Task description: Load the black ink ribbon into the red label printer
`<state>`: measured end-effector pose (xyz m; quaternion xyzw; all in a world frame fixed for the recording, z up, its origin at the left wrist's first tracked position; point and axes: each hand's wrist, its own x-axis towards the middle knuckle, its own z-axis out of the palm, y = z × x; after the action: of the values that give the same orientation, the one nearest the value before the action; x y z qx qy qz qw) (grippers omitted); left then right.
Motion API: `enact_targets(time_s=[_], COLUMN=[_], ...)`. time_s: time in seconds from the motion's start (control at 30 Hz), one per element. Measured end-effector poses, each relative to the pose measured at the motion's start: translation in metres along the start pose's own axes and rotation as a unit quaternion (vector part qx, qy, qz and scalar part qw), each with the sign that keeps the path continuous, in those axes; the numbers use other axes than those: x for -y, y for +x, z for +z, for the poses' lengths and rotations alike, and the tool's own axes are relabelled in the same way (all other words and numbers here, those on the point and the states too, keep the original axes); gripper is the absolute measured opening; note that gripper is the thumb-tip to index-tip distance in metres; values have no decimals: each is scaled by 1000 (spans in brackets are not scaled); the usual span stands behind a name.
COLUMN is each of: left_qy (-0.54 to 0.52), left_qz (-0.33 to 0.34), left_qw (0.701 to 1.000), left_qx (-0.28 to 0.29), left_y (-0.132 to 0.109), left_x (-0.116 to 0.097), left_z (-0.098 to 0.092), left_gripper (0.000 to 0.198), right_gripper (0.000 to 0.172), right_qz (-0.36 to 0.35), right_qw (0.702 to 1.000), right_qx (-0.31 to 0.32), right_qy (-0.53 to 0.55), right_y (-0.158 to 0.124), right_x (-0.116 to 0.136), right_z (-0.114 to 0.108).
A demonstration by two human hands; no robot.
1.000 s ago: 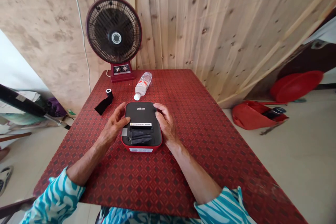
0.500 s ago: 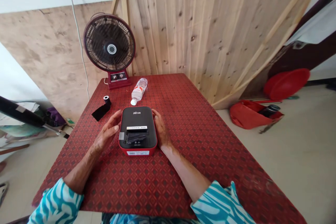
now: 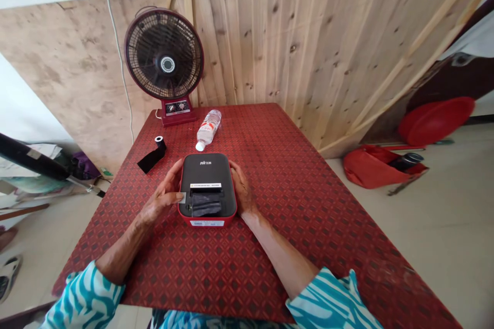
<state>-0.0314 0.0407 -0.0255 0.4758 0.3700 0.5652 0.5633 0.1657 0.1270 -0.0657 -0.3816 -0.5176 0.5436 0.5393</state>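
Note:
A small printer (image 3: 206,174) with a black lid and a red base sits on the table in front of me. A dark paper strip (image 3: 207,205) sticks out of the slot in its lid. My left hand (image 3: 165,194) holds the printer's left side, its thumb resting on a light grey patch at the lid's edge. Along the opposite side lies my right hand (image 3: 243,190), its fingers curled against the casing. Beyond my left hand stands a small black paper roll (image 3: 159,141) with a partly unrolled tail. A clear plastic bottle (image 3: 209,128) lies on its side behind the printer.
A dark red fan (image 3: 165,56) stands at the table's back left corner. The red patterned table (image 3: 293,226) backs onto a wood-plank panel (image 3: 262,31). On the floor to the right are a red bag (image 3: 366,169) holding a dark flask and a red basin (image 3: 436,122).
More of the dark strip now sticks out of the printer's slot. My left thumb has come down onto the lid's edge. The whole view has shifted slightly.

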Motion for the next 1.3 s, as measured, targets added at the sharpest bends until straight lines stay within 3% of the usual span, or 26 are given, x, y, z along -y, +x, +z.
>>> enact_targets(time_s=[0.73,1.03,1.3], left_qy=[6,-48,-53], left_qz=[-4,-68,-51], left_qw=[999,996,997], left_qx=[-47,-23,-11], left_y=[-4,-6,-7], left_x=[8,3,8], left_z=[4,6,3], left_gripper=[76,72,72], right_gripper=[35,37,40], right_qz=[-19,-6,-20], right_qw=[1000,1000,999], right_qx=[-8,-1,-4], right_qy=[-1,-3,-32], right_y=[-1,-2,-3], right_x=[0,2,4], right_z=[2,0,1])
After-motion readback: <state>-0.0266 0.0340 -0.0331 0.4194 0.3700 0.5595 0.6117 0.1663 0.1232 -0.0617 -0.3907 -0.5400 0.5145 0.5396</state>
